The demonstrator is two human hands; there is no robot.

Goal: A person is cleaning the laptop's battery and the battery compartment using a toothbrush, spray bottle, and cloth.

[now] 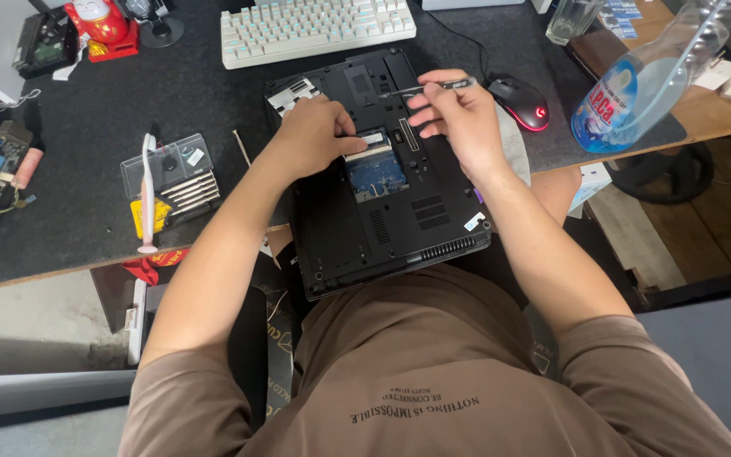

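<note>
Two hands working on black laptop (382, 203) lying upside down at tabletop (196, 93) edge | left hand (315, 135) fingers pinching memory card (371, 142) at 12 o'clock of open slot | right hand (458, 114) fingers pinching thin screwdriver (433, 86)

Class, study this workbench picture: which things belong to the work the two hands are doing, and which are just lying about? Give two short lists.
In use:
left hand on the memory module
right hand holding a slim dark tool
upturned black laptop, compartment open

Lying about:
white keyboard
black mouse
clear parts box
plastic bottle
red figurine
drinking glass
</note>
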